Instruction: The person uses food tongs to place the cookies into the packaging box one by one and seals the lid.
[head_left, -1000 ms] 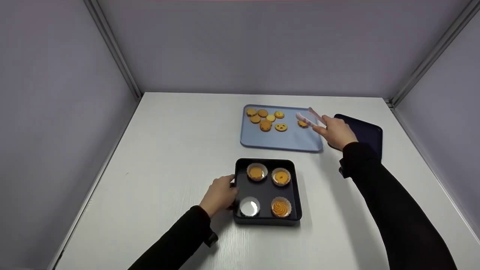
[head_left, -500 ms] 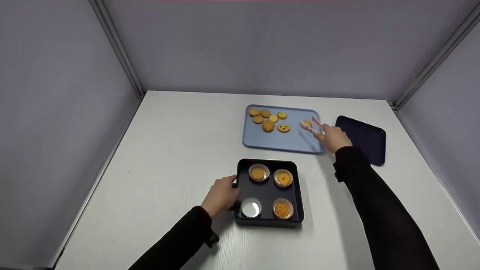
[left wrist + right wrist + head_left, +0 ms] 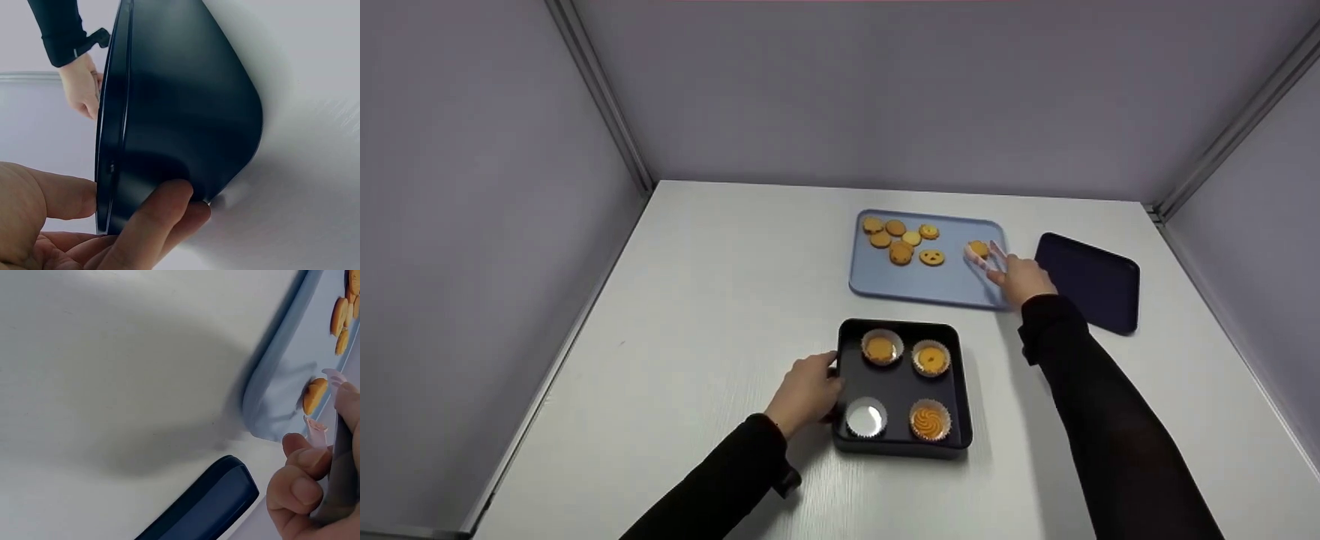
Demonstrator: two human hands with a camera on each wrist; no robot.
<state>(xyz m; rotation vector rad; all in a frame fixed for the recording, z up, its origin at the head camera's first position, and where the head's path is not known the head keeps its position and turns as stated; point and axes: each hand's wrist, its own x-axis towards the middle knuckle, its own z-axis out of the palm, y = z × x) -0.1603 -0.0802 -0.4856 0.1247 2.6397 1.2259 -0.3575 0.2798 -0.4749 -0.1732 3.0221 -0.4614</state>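
My left hand (image 3: pixel 808 391) grips the left side of a square black baking pan (image 3: pixel 897 386). In the left wrist view the thumb lies at the pan's rim and the fingers against its outer wall. Paper cups stand in the pan's corners; the near-left cup (image 3: pixel 866 418) shows no cookie, the others hold one each, such as a swirled orange cookie (image 3: pixel 930 422). My right hand (image 3: pixel 1025 281) holds pale pink tongs (image 3: pixel 316 433) over the right part of a light blue tray (image 3: pixel 885 282). The tong tips stand on either side of a lone cookie (image 3: pixel 315 396), seemingly apart from it.
Several more cookies (image 3: pixel 901 253) lie at the left of the blue tray, one with a face (image 3: pixel 932 257). A dark navy tray (image 3: pixel 1099 281) rests right of it, partly behind the right hand. Grey walls (image 3: pixel 840 90) enclose the white table (image 3: pixel 720 300).
My right hand has moved slightly left and lower, bringing the tong tips down around the lone cookie. The left hand keeps its grip on the pan. The head view has shifted slightly.
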